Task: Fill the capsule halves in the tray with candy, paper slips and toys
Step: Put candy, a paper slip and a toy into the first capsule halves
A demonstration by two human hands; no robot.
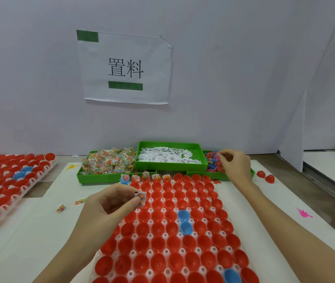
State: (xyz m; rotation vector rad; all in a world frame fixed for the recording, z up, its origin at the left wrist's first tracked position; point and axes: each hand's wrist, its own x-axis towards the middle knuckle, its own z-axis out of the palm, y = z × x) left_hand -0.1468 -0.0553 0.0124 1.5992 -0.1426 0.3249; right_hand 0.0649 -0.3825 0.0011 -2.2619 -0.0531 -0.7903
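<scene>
Covering the table (40, 221), white sheets meet a white wall (40, 88).

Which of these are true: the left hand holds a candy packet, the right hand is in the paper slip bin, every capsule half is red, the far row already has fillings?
1. The left hand pinches a candy packet. True.
2. The right hand is in the paper slip bin. False: it reaches into the toy bin.
3. Every capsule half in the tray is red. False: some are blue.
4. Some far-row halves hold packets. True.
</scene>
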